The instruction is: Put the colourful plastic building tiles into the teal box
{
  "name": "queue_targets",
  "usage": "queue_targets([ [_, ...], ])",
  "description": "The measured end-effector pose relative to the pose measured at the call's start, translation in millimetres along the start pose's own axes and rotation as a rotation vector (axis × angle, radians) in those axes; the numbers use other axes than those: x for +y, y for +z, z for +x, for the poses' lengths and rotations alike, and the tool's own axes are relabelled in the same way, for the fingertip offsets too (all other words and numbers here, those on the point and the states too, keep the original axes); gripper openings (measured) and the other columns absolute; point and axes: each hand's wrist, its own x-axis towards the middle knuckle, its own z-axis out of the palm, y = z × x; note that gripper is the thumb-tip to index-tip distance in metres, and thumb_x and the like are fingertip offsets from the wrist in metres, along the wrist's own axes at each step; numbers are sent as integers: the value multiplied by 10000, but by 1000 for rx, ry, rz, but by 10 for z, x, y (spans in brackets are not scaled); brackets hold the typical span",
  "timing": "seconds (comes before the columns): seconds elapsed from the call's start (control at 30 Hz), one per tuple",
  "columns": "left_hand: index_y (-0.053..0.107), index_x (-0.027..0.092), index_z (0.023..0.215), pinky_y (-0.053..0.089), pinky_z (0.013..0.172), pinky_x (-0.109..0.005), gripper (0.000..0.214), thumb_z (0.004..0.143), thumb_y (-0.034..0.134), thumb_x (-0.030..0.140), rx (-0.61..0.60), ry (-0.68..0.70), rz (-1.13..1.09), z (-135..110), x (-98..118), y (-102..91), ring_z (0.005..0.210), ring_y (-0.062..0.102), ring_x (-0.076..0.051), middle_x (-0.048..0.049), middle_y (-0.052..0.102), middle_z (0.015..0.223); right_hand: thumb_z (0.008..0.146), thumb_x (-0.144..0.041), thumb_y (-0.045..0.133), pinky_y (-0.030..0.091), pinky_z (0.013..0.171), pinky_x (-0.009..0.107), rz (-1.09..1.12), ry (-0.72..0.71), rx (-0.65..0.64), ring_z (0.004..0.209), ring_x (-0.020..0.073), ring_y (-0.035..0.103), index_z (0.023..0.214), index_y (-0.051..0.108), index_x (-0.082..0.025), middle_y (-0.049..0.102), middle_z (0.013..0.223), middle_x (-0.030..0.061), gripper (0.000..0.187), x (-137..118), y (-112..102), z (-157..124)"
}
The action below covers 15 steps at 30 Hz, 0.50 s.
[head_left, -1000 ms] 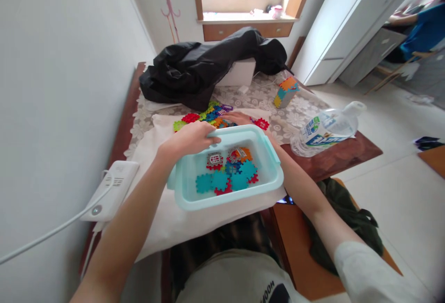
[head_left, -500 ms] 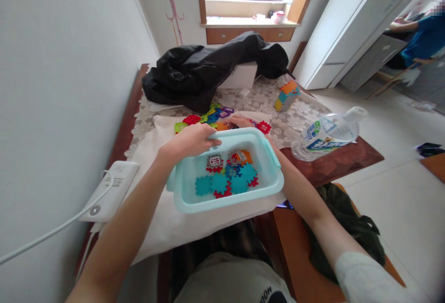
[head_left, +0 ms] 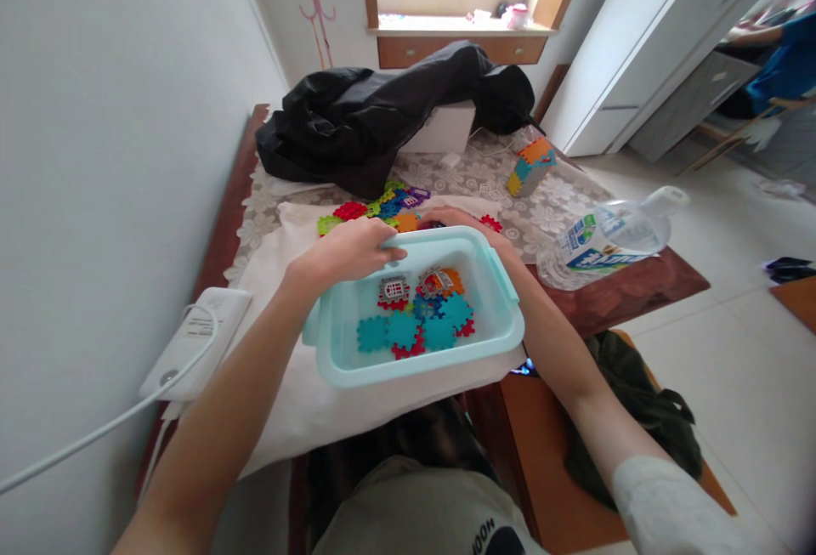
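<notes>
My left hand (head_left: 350, 251) grips the far rim of a light turquoise plastic bin (head_left: 417, 375), thumb inside and fingers over the outside. The bin is tilted toward me. Inside lie turquoise interlocking puzzle tiles (head_left: 403, 331), red and orange ones, and two grey-framed pieces, one a window tile (head_left: 393, 290). My right hand (head_left: 460, 217) reaches round behind the bin, over tiles on the white cloth. Its fingers curve down and are mostly hidden by the rim, so what they hold is unclear. A pile of colourful tiles (head_left: 388, 202) lies beyond the bin.
A tile-built block (head_left: 531, 168) and a large clear bottle (head_left: 605, 240) stand on the right of the table. Black fabric (head_left: 395, 104) covers the back, over a white box (head_left: 439, 130). A white power strip (head_left: 197, 338) with cable lies left. A person in blue (head_left: 787, 62) is far right.
My right hand has drawn in toward the bin's far side and its fingers have curled, now covering part of the tiles there. The left hand keeps hold of the bin.
</notes>
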Motion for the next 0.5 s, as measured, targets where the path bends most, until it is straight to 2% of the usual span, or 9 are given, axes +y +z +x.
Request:
queue_targets([
  [0.17, 619, 203, 746, 308, 619, -340, 350, 985, 631, 458, 7, 7, 4, 14, -27, 26, 698, 614, -229, -105, 727, 819, 796, -134, 657, 507, 1227, 483, 37, 9, -2, 1293, 299, 670, 1091, 774, -311, 775, 1267, 30, 363, 195, 28, 194],
  [0.33, 632, 207, 745, 303, 614, -333, 336, 983, 645, 444, 28, 20, 21, 0, -25, 17, 700, 618, -221, -89, 724, 813, 864, -258, 676, 576, 973, 420, 52, -39, -25, 1015, 262, 697, 1023, 759, -222, 765, 1056, 64, 183, 449, 64, 416],
  [0.4, 638, 208, 743, 303, 612, -330, 329, 987, 645, 430, 24, 18, 21, -6, -14, 10, 700, 624, -216, -83, 729, 812, 905, -347, 700, 568, 887, 391, 88, -20, -22, 934, 241, 687, 1023, 764, -209, 764, 1008, 61, 193, 562, 100, 506],
  [0.5, 648, 210, 751, 312, 613, -324, 325, 994, 644, 427, 20, 21, 28, -5, -8, 6, 715, 638, -217, -78, 740, 822, 878, -415, 761, 545, 788, 357, 172, 20, 62, 830, 212, 665, 1006, 773, -210, 759, 921, 43, 243, 695, 140, 612],
])
